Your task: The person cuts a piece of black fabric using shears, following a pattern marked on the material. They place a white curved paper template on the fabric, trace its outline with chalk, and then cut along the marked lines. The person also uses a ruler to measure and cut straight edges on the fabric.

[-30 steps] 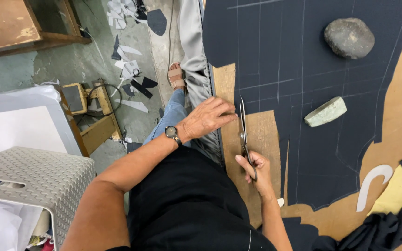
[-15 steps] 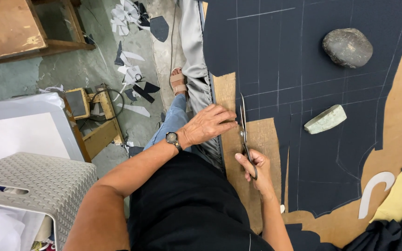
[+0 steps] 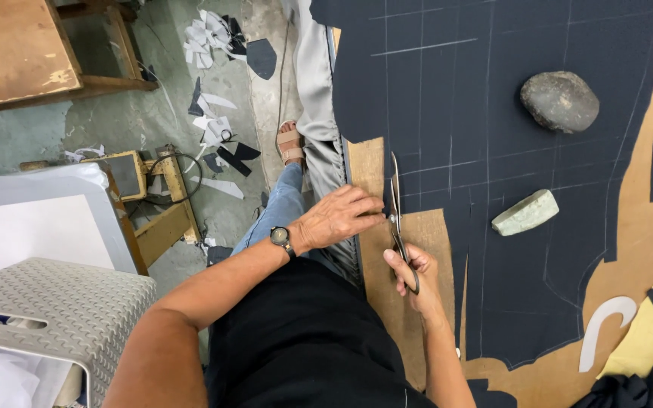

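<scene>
Bare dark fabric (image 3: 432, 113) lies ahead of the scissors (image 3: 397, 219); two stones (image 3: 559, 100) sit well right.

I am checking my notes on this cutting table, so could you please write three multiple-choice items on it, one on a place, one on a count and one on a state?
1. Where does the left hand rest?
A. on the table edge beside the scissors
B. on the round stone
C. on the grey stool

2. How many stones lie on the dark cloth?
A. one
B. two
C. four

3. What does the right hand do?
A. hangs empty
B. grips the scissors
C. holds chalk

Answers: 1 A, fingertips lie by the blades; 2 B, a round grey stone and a pale green stone; 3 B, fingers pass through the handles.
</scene>
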